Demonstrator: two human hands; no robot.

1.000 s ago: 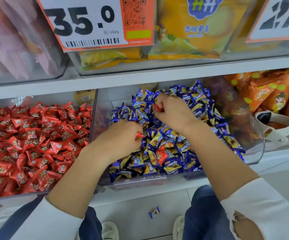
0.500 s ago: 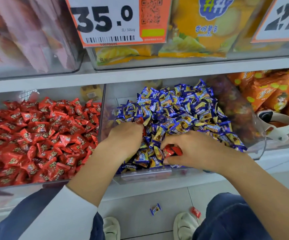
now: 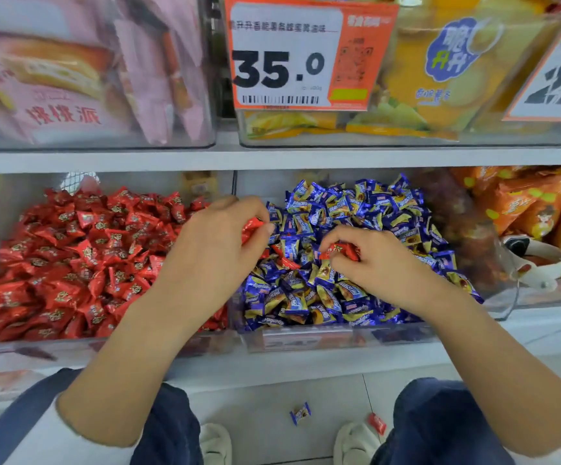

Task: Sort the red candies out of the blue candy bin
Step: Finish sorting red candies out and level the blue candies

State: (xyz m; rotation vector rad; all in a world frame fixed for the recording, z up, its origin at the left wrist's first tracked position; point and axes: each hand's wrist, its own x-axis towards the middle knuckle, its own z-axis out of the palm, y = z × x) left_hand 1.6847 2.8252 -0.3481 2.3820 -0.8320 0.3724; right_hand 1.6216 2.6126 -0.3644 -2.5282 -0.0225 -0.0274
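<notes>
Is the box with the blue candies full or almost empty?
Full. The clear plastic bin holds blue-wrapped candies heaped high from front to back, with a few red-wrapped candies still mixed in.

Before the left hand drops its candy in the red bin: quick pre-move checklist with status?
1. Left hand holds a red candy in its fingers: ok.
2. Right hand pinches its own red candy: ok.
3. Left hand above the red bin: not ok; its fingers sit over the divider by the blue bin.
4. Blue bin free of red: not ok, red candies remain.
5. Floor clear: not ok, a blue candy and a red one lie there.
</notes>
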